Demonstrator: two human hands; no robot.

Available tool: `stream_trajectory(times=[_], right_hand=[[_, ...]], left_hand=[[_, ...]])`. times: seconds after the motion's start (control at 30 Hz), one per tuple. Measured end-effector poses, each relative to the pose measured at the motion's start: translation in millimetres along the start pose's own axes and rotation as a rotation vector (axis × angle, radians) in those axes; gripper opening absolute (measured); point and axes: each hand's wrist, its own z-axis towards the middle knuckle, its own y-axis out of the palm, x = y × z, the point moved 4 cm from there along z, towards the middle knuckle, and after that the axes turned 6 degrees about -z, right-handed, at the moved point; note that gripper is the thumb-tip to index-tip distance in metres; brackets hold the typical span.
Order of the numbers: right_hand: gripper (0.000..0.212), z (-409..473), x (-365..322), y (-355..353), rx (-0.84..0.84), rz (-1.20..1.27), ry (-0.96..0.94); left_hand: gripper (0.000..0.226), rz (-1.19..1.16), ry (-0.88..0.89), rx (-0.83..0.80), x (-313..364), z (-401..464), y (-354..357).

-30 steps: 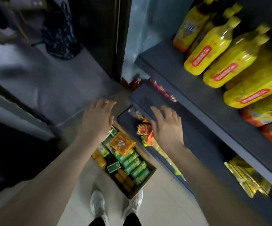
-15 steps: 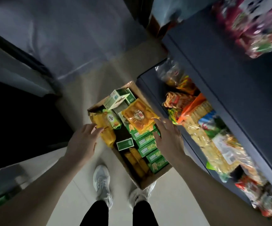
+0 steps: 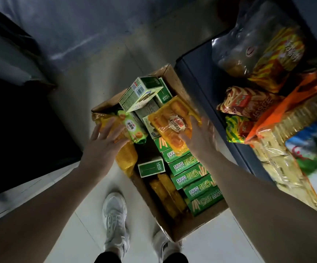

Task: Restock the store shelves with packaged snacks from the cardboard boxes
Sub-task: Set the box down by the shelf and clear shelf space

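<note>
An open cardboard box stands on the floor, packed with green snack boxes, yellow packets and a tilted green-and-white carton. My left hand hovers with spread fingers over the yellow packets at the box's left edge, beside a small green biscuit packet. My right hand, fingers spread and blurred, is at the right edge of an orange cake packet lying on top. Neither hand grips anything.
A dark low shelf runs along the right, holding clear, striped and orange-topped snack bags. My white shoes stand on pale tiles in front of the box. A dark cabinet fills the left side.
My view has tipped down from the upper shelves to the box. Both hands have dropped and reached forward into the box, the left onto the yellow packets, the right onto the orange packet.
</note>
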Motion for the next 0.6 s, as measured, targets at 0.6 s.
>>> stream_trajectory(times=[0.6], right_hand=[[0.090,-25,-13,9,-0.116,0.584,0.232]], left_hand=[[0.063,0.149,0.018,-0.090,6,25,-47]])
